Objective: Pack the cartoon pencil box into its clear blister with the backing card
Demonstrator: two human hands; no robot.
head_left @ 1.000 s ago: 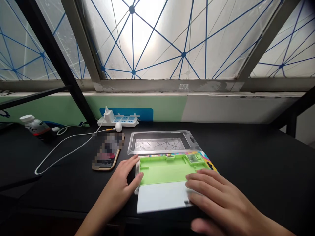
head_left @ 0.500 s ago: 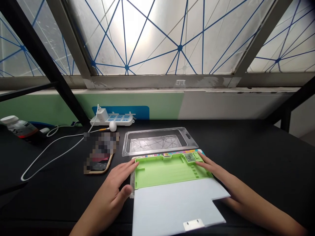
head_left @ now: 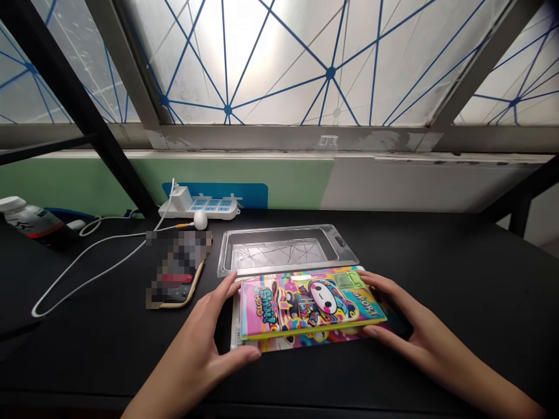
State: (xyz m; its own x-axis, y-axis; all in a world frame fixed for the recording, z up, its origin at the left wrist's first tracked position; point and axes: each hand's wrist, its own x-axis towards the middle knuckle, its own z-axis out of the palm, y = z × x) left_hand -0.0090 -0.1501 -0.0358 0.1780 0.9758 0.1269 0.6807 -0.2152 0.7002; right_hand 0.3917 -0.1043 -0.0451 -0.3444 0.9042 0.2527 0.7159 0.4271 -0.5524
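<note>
A closed pencil case [head_left: 305,305] with a colourful cartoon print and a lime-green edge lies on a printed backing card [head_left: 301,342] on the black desk. My left hand [head_left: 213,334] holds the left end, fingers at the far corner and thumb on the near edge of the card. At the right end, my right hand [head_left: 406,311] grips the case, fingertips at the far corner and thumb against its near side. Just beyond the case is a clear plastic tray [head_left: 283,233].
To the left lies a phone [head_left: 179,273], its screen blurred out. A white cable [head_left: 87,250] loops beside it. A power strip [head_left: 218,208] stands at the wall, and a white-capped bottle [head_left: 39,224] at the far left. Dark metal bars [head_left: 82,110] flank the desk.
The pencil case's lid, folded open toward me before with its green inside showing, is now shut. Both hands have shifted so that their thumbs are at the near edge.
</note>
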